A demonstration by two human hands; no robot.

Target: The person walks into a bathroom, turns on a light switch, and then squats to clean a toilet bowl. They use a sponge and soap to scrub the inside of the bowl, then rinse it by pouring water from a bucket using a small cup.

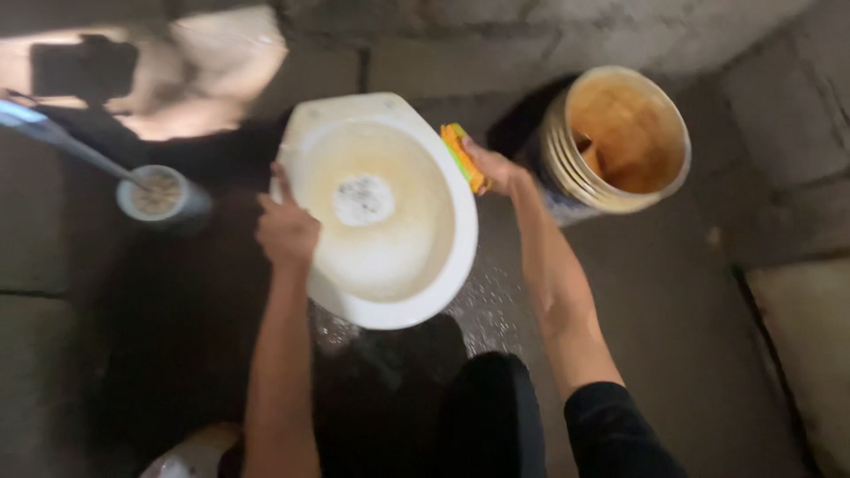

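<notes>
A wet, dark concrete floor (pixel 673 336) is seen from above, edged by grey block walls. At its middle a large white ceramic toilet bowl (pixel 381 212) is tilted up on the floor, its stained hollow and the round drain opening turned toward the camera. Beyond the bowl's right rim a yellowed plastic bucket (pixel 620 137) stands just beside it, rust-brown inside and holding murky water. Well off the bowl's left rim a small round white holder (pixel 159 196) is set on the floor, with a long pale handle (pixel 62 142) slanting up out of it — the brush end is hidden inside.

The bowl's left rim is gripped by the left hand (pixel 285 228), fingers curled over the edge. Against the upper right rim a yellow-and-green scrubbing sponge (pixel 463 157) is pressed, clasped in the right hand (pixel 498 170). Scattered water drops glint on the floor below the bowl's lower right edge — beside a dark-clothed knee (pixel 491 416).
</notes>
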